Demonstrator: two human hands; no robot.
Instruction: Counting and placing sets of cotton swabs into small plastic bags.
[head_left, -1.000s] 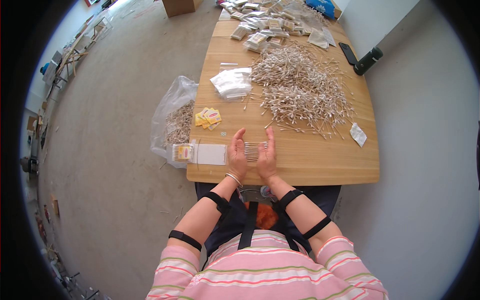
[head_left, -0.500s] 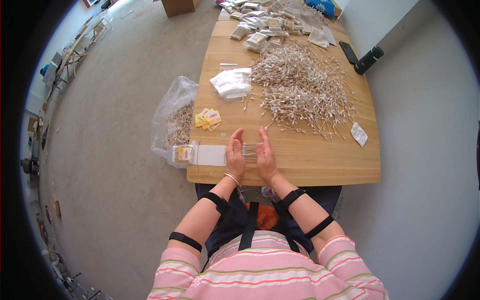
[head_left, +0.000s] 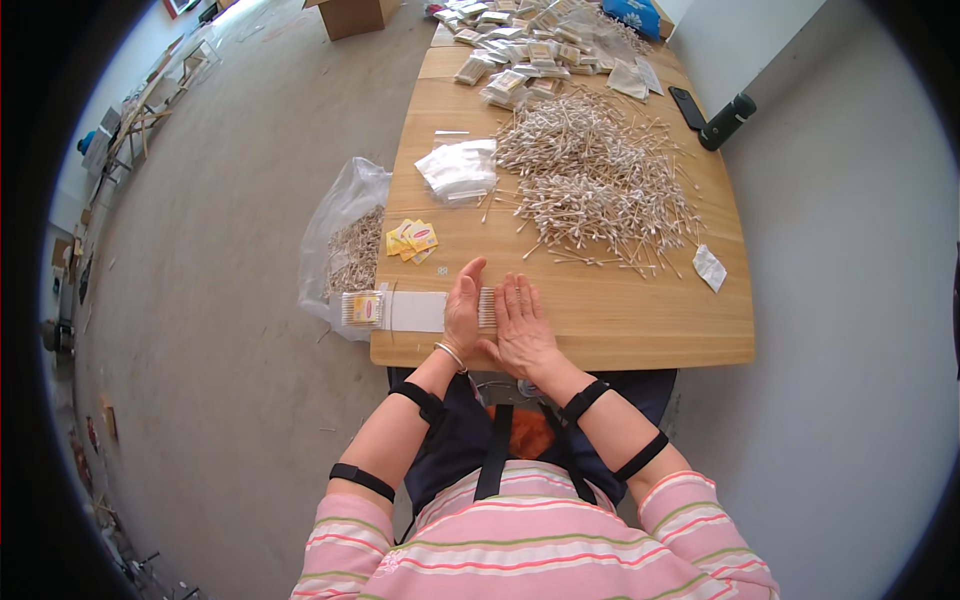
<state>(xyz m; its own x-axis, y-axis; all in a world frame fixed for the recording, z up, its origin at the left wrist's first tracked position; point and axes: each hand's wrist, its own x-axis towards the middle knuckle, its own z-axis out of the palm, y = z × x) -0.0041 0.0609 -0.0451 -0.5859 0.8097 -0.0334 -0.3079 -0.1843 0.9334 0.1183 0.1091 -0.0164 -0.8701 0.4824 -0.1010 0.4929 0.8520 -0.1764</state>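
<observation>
Between my hands a row of cotton swabs (head_left: 487, 308) lies side by side on the wooden table. My left hand (head_left: 463, 312) stands on its edge at the left end of the row, fingers stretched. Flat and palm down, my right hand (head_left: 522, 325) covers the right part of the row, its fingers pointing away from me. A white flat strip (head_left: 415, 311) lies left of my left hand. At its far end is a clear pack of cotton swabs (head_left: 361, 308) with a yellow card. A large heap of loose swabs (head_left: 600, 180) spreads beyond my hands.
Yellow cards (head_left: 411, 239) and a stack of clear plastic bags (head_left: 458, 168) lie at the left. Filled packs (head_left: 530, 50) pile up at the back. A phone (head_left: 686, 108), a dark bottle (head_left: 727, 122) and crumpled tissue (head_left: 709, 268) line the right. A swab-filled plastic sack (head_left: 340, 240) sits beside the table.
My right hand has turned from standing on edge to lying palm down over the swabs and has come closer to my left hand. The left hand stays at the row's left end.
</observation>
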